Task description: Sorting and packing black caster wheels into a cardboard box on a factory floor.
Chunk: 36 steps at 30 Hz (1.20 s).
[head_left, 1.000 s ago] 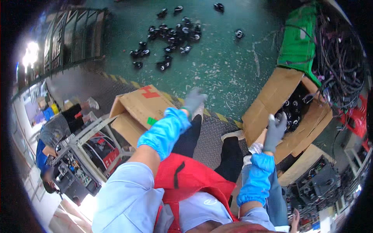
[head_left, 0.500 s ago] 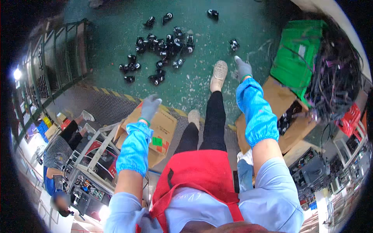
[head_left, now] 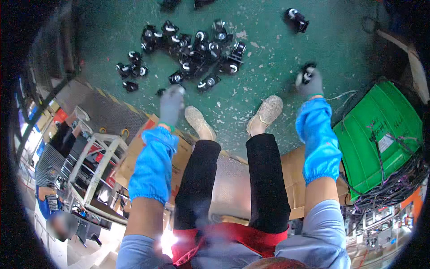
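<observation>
Grey gloves with white fingertips cover both hands, and blue sleeves run up my forearms. My right hand (head_left: 312, 84) is down at the floor, its fingers closed round a black caster (head_left: 308, 68); motion blurs the grip a little. My left hand (head_left: 170, 107) hangs at the near edge of a pile of black casters (head_left: 195, 56) with pale wheel centres. A small dark piece shows beside its fingertips, and one caster (head_left: 176, 77) lies just beyond them. Whether the left fingers hold anything is unclear.
A lone caster (head_left: 296, 20) lies farther off at the right. At right stands a green crate (head_left: 380, 139) with black cables, by an open cardboard box (head_left: 293, 179). Another cardboard box (head_left: 134, 157) and a metal cart (head_left: 92, 172) stand left; a person (head_left: 47, 179) is beyond.
I have bent lower and stepped forward, so the casters appear nearer. My right hand has reached a caster and closed on it. My left hand has come close to the pile.
</observation>
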Each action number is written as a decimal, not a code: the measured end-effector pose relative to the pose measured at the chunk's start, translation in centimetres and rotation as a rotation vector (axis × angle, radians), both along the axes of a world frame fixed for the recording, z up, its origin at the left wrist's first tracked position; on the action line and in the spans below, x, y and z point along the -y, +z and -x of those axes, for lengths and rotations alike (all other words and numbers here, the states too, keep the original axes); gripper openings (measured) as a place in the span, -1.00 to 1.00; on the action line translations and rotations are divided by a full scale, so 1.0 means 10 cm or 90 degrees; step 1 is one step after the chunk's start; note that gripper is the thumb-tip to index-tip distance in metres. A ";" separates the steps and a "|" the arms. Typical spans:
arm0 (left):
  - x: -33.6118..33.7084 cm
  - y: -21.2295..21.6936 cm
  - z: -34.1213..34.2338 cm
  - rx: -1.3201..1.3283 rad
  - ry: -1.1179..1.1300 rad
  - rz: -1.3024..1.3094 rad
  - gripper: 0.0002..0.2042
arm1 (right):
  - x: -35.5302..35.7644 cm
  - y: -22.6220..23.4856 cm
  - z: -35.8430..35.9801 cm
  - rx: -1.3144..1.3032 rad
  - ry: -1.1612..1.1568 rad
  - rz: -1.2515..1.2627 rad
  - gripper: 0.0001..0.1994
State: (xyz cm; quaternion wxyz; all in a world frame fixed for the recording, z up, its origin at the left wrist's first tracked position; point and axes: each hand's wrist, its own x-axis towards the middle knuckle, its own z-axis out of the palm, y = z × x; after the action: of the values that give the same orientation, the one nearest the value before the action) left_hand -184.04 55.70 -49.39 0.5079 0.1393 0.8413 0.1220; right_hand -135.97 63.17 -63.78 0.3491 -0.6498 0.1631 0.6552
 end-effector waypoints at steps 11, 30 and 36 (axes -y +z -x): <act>-0.69 -0.87 0.75 0.229 -0.466 -0.088 0.12 | -1.88 0.45 0.65 0.179 0.712 -0.212 -0.50; -0.30 -0.84 -0.52 0.732 0.398 0.091 -0.54 | 0.31 0.39 2.07 -0.263 0.247 -0.091 -0.51; -0.16 -0.13 -0.68 0.517 -0.329 -0.144 -0.49 | 0.65 1.00 2.00 -0.208 0.194 -0.183 -0.44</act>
State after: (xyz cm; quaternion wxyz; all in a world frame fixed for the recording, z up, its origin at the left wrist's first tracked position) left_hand -177.22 57.34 -50.65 0.7900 0.3387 0.4950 0.1273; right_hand -155.93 56.62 -53.80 0.3041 -0.4965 0.0225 0.8128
